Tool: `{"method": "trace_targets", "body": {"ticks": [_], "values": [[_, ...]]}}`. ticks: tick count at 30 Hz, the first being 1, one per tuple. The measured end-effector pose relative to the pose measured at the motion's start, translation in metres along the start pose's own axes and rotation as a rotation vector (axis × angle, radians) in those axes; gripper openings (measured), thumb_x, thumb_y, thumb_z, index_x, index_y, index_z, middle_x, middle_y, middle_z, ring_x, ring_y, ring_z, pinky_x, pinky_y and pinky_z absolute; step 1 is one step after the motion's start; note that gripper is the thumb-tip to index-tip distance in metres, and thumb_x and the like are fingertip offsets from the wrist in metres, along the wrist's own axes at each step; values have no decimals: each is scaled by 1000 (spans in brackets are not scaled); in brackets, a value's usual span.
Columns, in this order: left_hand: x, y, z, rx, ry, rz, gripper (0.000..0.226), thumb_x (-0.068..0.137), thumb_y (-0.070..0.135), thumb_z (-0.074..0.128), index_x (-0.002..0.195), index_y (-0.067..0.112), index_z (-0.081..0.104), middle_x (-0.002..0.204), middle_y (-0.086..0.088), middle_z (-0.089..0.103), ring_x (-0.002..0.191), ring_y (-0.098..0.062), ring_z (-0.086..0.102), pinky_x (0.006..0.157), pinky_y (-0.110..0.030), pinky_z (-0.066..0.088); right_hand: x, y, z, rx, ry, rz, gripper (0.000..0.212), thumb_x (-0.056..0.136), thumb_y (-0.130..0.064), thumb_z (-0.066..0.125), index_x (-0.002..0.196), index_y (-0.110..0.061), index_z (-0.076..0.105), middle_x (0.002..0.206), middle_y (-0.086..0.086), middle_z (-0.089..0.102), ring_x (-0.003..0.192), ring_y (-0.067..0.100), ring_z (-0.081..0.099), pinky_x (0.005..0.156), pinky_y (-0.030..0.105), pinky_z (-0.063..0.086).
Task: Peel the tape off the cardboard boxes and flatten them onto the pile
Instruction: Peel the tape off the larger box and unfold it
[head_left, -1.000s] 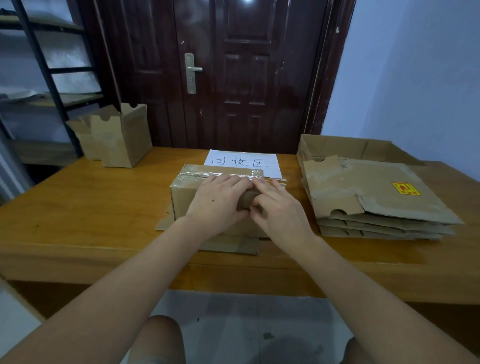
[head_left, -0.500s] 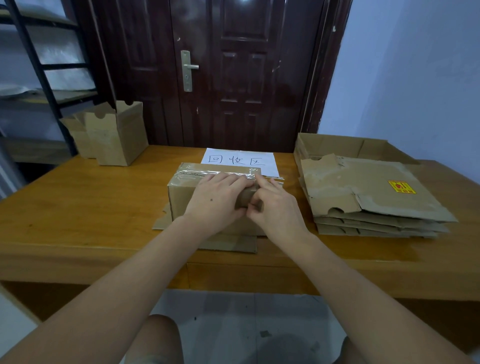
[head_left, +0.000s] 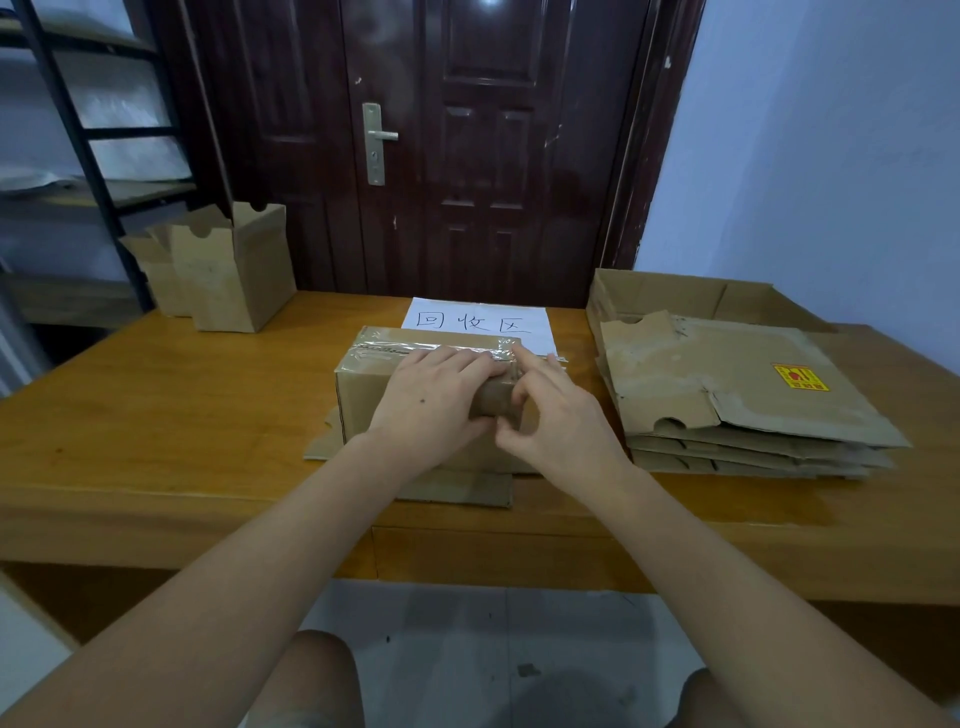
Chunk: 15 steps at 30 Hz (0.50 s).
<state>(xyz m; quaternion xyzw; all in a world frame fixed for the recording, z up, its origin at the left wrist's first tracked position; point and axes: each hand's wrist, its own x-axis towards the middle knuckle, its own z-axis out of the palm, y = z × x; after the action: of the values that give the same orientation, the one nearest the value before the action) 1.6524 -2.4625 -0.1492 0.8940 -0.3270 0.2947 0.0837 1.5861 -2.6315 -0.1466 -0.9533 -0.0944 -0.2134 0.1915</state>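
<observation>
I'm looking down at a wooden table (head_left: 156, 426) w/ a dark door (head_left: 467, 145) behind it. On the right side sits the pile of flattened boxes (head_left: 737, 395), top sheet carrying a yellow-red sticker (head_left: 799, 376), w/ an open tray-like carton (head_left: 660, 296) behind it. At far left stand two opened boxes (head_left: 228, 270), flaps up, not flattened yet. Mid-table, just in front of a paper sign (head_left: 483, 322) w/ handwritten characters, is the sealed box (head_left: 363, 410) I'm working, resting on a flat bit of cardboard (head_left: 457, 488). Clear tape (head_left: 395, 349) runs along its top edge, wrinkled and shiny. My left hand (head_left: 436, 400) lies over the top front edge, fingers curved over it, pressing it steady; can't tell if it grips anything. My right hand (head_left: 561, 421) pinches at the tape's end near the right corner, thumb and forefinger together. Step, I'd judge: getting the tape end lifted, early on this box. Next probably needs a firm pinch on the free end, then a steady pull along the seam while the left keeps the box from sliding.
</observation>
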Motion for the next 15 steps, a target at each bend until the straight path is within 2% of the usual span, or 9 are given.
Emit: {"method": "trace_targets", "body": {"ticks": [2,5,7,9,12,15], "values": [[0,0,0,-1,-5,-2,56,83,47,76,133,30,58,131,8,66,123,-18,58,106,-41,43,-1,-1,2,-27,26,-2,17,90,-30,75,92,-20,62,162,2,36,150,30,31,114,31,29],[0,0,1,1,-6,-1,59,82,50,77,134,30,58,132,7,65,124,-19,58,106,-42,43,0,-4,6,-145,100,-26,9,87,-28,80,88,-19,76,149,5,54,133,27,54,109,30,28],[0,0,0,-1,-10,-2,58,82,49,77,134,30,58,131,7,66,123,-19,59,106,-41,43,1,-6,9,-172,123,-47,8,84,-26,82,86,-20,78,142,7,60,126,24,60,110,32,28],[0,0,0,-4,-12,-6,58,81,47,78,132,30,59,129,7,67,122,-19,59,105,-41,43,1,-7,10,-162,119,-55,8,85,-25,81,86,-18,79,140,8,61,126,22,61,113,33,28],[-1,1,0,-6,1,-11,57,80,46,79,131,30,60,128,7,68,120,-20,61,102,-41,44,1,-10,8,-140,92,-8,8,87,-25,79,86,-18,77,145,7,58,130,21,57,112,27,24],[-1,1,0,-4,6,-13,56,81,47,79,131,29,61,129,7,67,122,-20,60,104,-41,44,1,-9,4,-102,93,-6,9,86,-20,78,83,-15,71,146,9,56,130,23,58,110,28,31]]}}
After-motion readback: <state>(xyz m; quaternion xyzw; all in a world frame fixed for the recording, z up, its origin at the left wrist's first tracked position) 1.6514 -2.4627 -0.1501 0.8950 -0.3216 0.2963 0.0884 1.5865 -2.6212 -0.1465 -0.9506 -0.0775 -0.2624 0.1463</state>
